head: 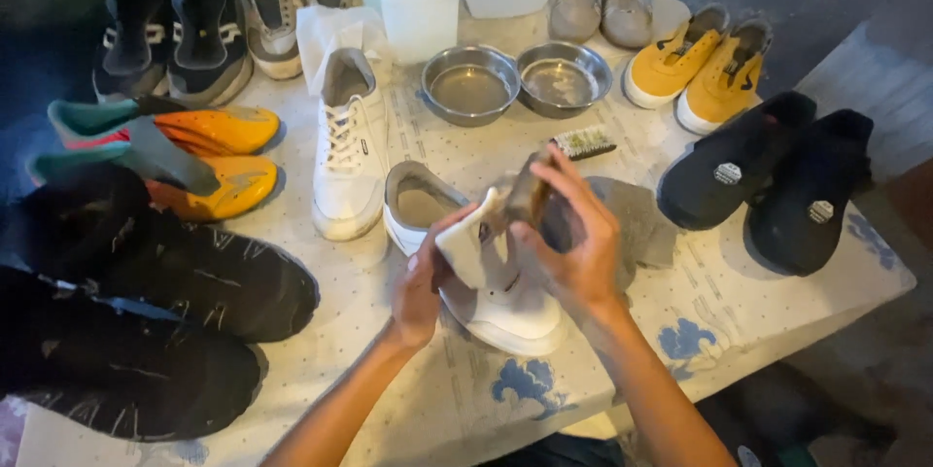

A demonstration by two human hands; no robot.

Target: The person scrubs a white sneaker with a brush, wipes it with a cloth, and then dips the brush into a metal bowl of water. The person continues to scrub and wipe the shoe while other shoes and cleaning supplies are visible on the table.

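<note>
table (389, 370) | two steel bowls (471, 85) hold liquid | hands (573, 248) on white sneaker (505, 307)

Single head-worn cam, looks steeply down and forward over the table (408, 409) from the near edge. Close range: forearms enter from the bottom, hands mid-frame. Far edge with plastic jugs (418, 0) sits at frame top; floor visible right. No second view, so no overlap.
</note>
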